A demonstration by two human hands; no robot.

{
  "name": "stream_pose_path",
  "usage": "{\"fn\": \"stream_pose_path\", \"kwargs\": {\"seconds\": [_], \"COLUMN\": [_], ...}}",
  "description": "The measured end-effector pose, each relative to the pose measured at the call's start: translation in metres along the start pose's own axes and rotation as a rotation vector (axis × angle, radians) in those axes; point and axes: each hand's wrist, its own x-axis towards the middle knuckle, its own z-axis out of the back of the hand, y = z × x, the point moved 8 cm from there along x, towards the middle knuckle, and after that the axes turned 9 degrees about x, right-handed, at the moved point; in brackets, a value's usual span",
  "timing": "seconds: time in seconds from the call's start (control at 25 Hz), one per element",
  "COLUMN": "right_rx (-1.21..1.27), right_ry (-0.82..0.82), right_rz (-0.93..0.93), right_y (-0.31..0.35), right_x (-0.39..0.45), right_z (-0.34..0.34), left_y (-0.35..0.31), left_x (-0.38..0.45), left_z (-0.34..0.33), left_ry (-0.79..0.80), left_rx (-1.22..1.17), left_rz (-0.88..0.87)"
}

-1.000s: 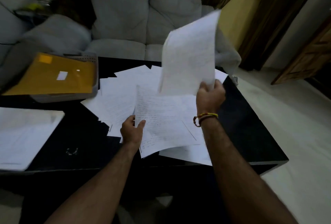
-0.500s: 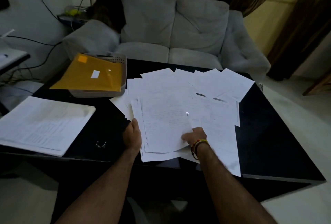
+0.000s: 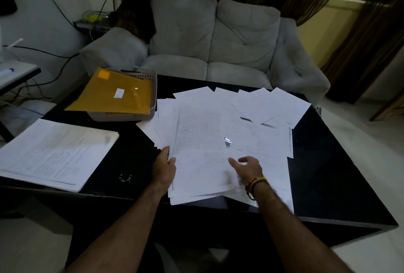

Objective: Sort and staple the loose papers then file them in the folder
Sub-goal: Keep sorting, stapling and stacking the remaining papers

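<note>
At table's near edge, both hands are down on the loose papers (image 3: 220, 141). Change since a second ago: right hand (image 3: 247, 169) was holding one sheet high in the air; that sheet is now laid back on the spread and the hand is empty, fingers loosely extended and spread, index pointing left just over the top sheet. Slightly blurred, so contact with the paper is unclear. Left hand (image 3: 165, 168) is same as before, gripping the left edge of the nearest bundle, thumb on top, fingers under.

Meaning for task: looks like sorting is ongoing; one sheet checked and placed, next sheet to be picked. Nothing stapled or filed yet by the look of it.

Mid table: a small shiny metal object (image 3: 228, 141) sits on the papers, maybe a stapler or clip, too small to tell. It lies on sheets that need moving, so it could slide. Papers fan out and overlap toward the far edge, some near-side sheets overhang the black table (image 3: 328, 163).

Left: a separate neat stack (image 3: 54, 152), well apart from the spread.

Far left: yellow folder (image 3: 113, 94) lying across a grey perforated tray (image 3: 150, 89), closed, not reached yet. Grey sofa (image 3: 214, 39) behind. Lighting is dim, handwriting is unreadable.
</note>
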Motion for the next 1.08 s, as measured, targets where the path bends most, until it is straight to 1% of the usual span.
{"fn": "stream_pose_path", "kwargs": {"seconds": [0.04,0.08,0.12,0.16,0.2,0.24,0.32,0.36,0.4,0.44,0.48,0.56,0.6,0.72,0.84,0.88,1.0,1.08], "right_rx": [-0.069,-0.095,-0.036,0.093,0.204,0.285,0.324,0.312,0.309,0.303,0.297,0.277,0.285,0.307,0.233,0.237,0.368,0.392], "right_ry": [-0.052,-0.060,-0.032,0.013,0.016,-0.035,-0.230,-0.320,-0.365,-0.372,-0.341,-0.260,-0.261,-0.318,-0.270,-0.287,-0.408,-0.504], "right_rz": [0.079,0.157,0.187,0.227,0.294,0.399,0.667,0.762,0.806,0.819,0.808,0.770,0.765,0.786,0.754,0.737,0.638,0.501], "right_y": [0.010,0.025,0.040,0.060,0.083,0.107,0.145,0.153,0.151,0.143,0.130,0.110,0.105,0.113,0.120,0.120,0.119,0.104], "right_x": [-0.002,-0.004,-0.004,-0.003,-0.006,-0.010,-0.036,-0.053,-0.067,-0.077,-0.082,-0.082,-0.079,-0.068,-0.050,-0.044,-0.017,0.012], "right_z": [0.004,0.006,0.005,0.004,0.008,0.014,0.029,0.029,0.025,0.016,0.005,-0.016,-0.019,-0.019,-0.022,-0.018,0.013,0.035], "left_y": [-0.008,-0.020,-0.035,-0.053,-0.072,-0.091,-0.121,-0.129,-0.132,-0.129,-0.122,-0.105,-0.099,-0.099,-0.104,-0.105,-0.104,-0.093], "left_x": [0.000,0.001,0.002,0.003,0.005,0.008,0.009,0.008,0.004,-0.001,-0.006,-0.012,-0.012,-0.004,0.010,0.015,0.027,0.033], "left_z": [0.001,0.002,0.003,0.004,0.007,0.012,0.024,0.029,0.032,0.031,0.028,0.018,0.014,0.012,0.001,-0.004,-0.030,-0.055], "left_ry": [0.005,0.011,0.021,0.032,0.034,0.022,-0.045,-0.107,-0.176,-0.242,-0.291,-0.343,-0.356,-0.423,-0.441,-0.443,-0.416,-0.341], "left_rx": [-0.040,-0.081,-0.123,-0.156,-0.178,-0.194,-0.233,-0.230,-0.206,-0.172,-0.147,-0.125,-0.125,-0.079,0.021,0.029,0.034,0.068], "left_rz": [-0.040,-0.083,-0.121,-0.157,-0.196,-0.244,-0.334,-0.358,-0.359,-0.337,-0.309,-0.265,-0.258,-0.256,-0.184,-0.164,-0.079,-0.008]}}
